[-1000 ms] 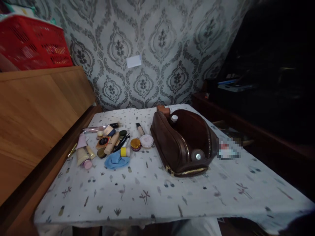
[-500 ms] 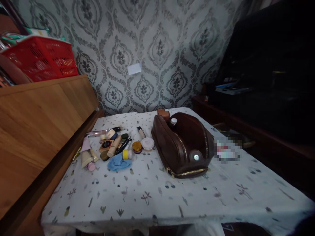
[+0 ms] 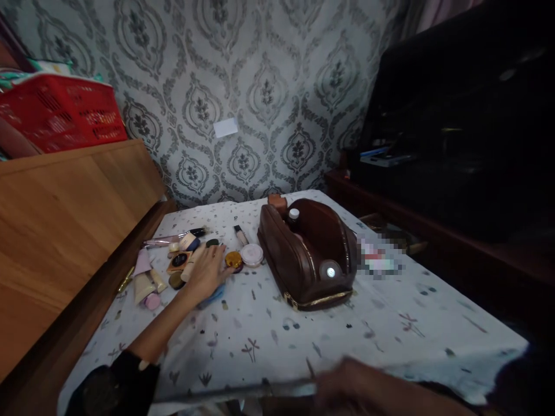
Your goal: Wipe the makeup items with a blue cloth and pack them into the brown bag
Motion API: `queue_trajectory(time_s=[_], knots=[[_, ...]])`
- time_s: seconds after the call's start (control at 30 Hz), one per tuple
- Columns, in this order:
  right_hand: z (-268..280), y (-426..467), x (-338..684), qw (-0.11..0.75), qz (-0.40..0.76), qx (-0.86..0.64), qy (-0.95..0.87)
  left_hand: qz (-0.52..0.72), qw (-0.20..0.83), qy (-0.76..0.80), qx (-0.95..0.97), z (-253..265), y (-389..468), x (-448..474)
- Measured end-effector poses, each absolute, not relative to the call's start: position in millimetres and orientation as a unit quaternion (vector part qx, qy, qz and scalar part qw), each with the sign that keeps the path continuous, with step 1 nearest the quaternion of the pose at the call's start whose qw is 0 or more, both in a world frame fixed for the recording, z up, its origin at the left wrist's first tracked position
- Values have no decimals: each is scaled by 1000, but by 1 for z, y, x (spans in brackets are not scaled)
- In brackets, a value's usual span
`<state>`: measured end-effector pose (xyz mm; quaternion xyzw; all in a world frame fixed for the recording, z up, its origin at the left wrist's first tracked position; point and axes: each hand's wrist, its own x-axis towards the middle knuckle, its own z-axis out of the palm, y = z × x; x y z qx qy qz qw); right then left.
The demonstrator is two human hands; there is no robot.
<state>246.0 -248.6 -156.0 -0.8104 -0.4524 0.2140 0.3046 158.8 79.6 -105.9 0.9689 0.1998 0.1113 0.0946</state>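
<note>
The patterned tablecloth (image 3: 277,346) lies beneath your left hand (image 3: 208,270), and the open brown bag (image 3: 281,248) stands to its right. Your blurred right hand (image 3: 347,378) is nearer you, by the tablecloth's near edge. I can't tell whether either hand grips anything. Blue cloth (image 3: 213,296) shows under your left hand; rightward lie the pale compact (image 3: 252,254) and, closer, the gold-lidded jar (image 3: 233,259).

At centre left, a blue cloth (image 3: 214,296) is partly covered by the left hand (image 3: 208,270), and whatever lies under its fingers is hidden. At the bottom, the right hand (image 3: 340,380) is blurred, its forearm (image 3: 394,394) cut off; at upper left, a red basket (image 3: 60,107) is cropped. At centre right, a bottle's (image 3: 293,215) lower part is hidden in the brown bag (image 3: 284,254), and an item (image 3: 379,257) beside that bag is pixelated.
</note>
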Motion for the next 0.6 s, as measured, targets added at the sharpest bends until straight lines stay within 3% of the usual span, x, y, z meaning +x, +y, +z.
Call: queue_trajectory(time_s=[0.07, 0.17, 0.3, 0.43, 0.6], knots=[[-151, -201, 263, 310, 254, -725, -561, 79, 66, 208, 973, -120, 87, 173], [-149, -119, 279, 360, 145, -719, -576, 54, 74, 207, 974, -137, 94, 178], [-158, -40, 280, 355, 94, -768, -524, 38, 126, 170, 977, -137, 108, 165], [-168, -17, 275, 338, 80, -783, -515, 39, 178, 149, 972, -133, 118, 140], [-173, -18, 274, 316, 44, -796, -515, 69, 150, 165, 972, -139, 110, 116]])
